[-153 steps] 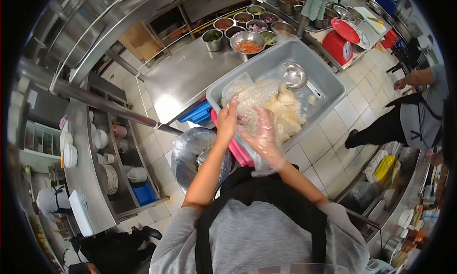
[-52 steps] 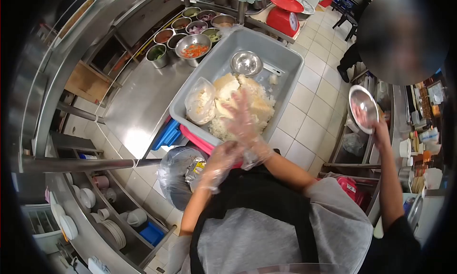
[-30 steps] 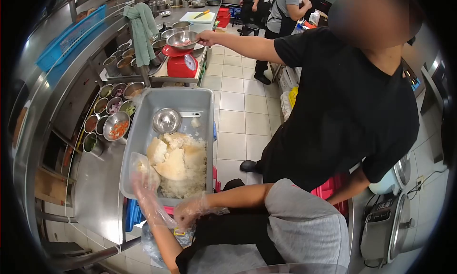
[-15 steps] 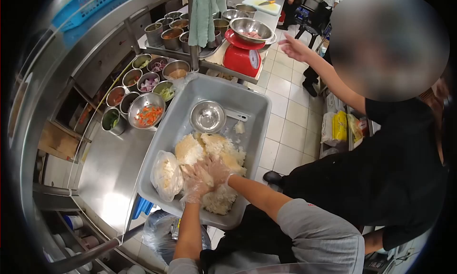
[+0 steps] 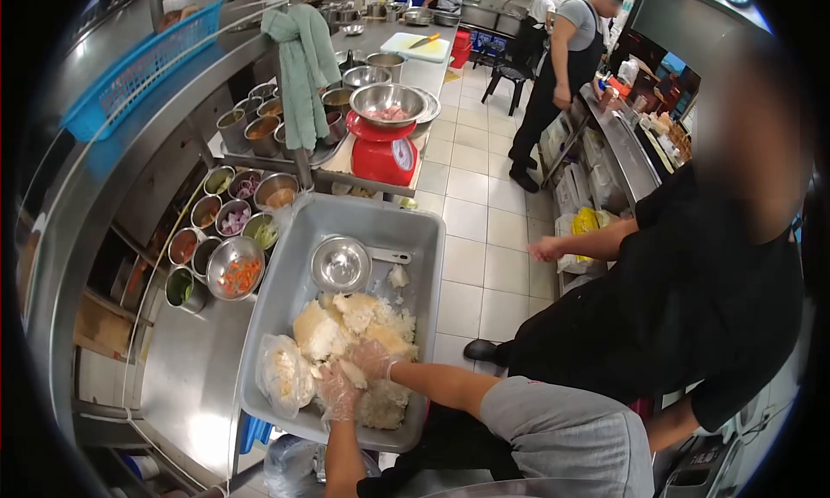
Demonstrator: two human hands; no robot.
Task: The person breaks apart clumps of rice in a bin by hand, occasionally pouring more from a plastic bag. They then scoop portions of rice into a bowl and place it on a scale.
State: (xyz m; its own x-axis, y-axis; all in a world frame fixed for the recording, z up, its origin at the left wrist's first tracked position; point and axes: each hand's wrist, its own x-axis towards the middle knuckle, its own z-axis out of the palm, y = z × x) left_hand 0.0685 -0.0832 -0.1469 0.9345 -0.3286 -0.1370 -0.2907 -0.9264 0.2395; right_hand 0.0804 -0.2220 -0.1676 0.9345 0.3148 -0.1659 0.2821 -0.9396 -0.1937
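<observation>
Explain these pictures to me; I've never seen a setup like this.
No robot here: a person works with two gloved hands, and every picture comes from one camera worn on the head, looking forward and down.

Below is a gray tub of white rice. Both the left hand and right hand touch it, with a pale lump between them; how firmly they grip is unclear. The tub also holds a metal bowl and a clear bag. Beyond it stands a red scale. The person in black is someone else.
</observation>
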